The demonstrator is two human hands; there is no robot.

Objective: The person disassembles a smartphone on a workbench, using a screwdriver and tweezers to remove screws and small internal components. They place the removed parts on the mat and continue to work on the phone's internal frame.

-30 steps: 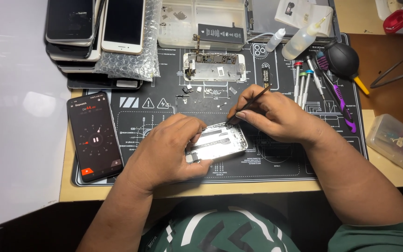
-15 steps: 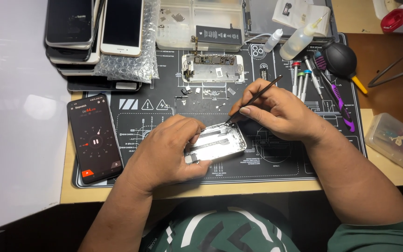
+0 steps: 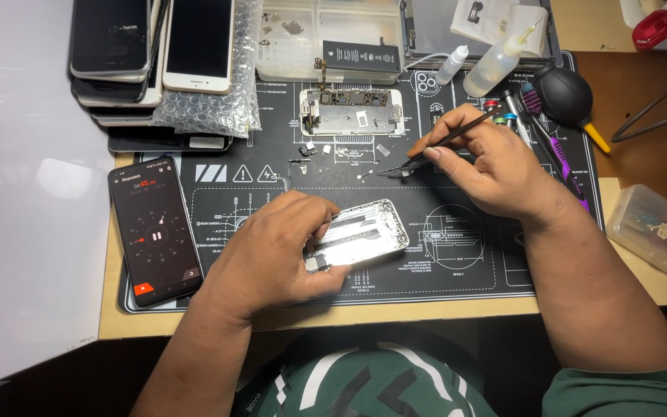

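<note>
- The left hand (image 3: 272, 251) clamps the silver phone shell (image 3: 360, 235) against the black work mat (image 3: 457, 270), thumb on the near edge, fingers over the left end.
- The shell lies flat near the middle of the mat, tilted a little, its open inside facing up.
- It looks light, thin and stiff; the metal rim is probably slick, so pressing on the side rails seems safer than touching the open inside.
- The right hand (image 3: 492, 174) pinches dark tweezers (image 3: 434, 148) between thumb and forefinger, tips low over the mat above the shell, among loose small parts (image 3: 314, 148).
- These parts look tiny and easy to flick away; a light grip at the tweezer tips suits them.
- A bare circuit board frame (image 3: 349, 112) lies further back and looks fragile; its edges would be the place to hold it.
- A phone showing a stopwatch (image 3: 156, 232) lies at the left of the mat, and stacked phones (image 3: 152, 54) sit at the far left of the surface.
</note>
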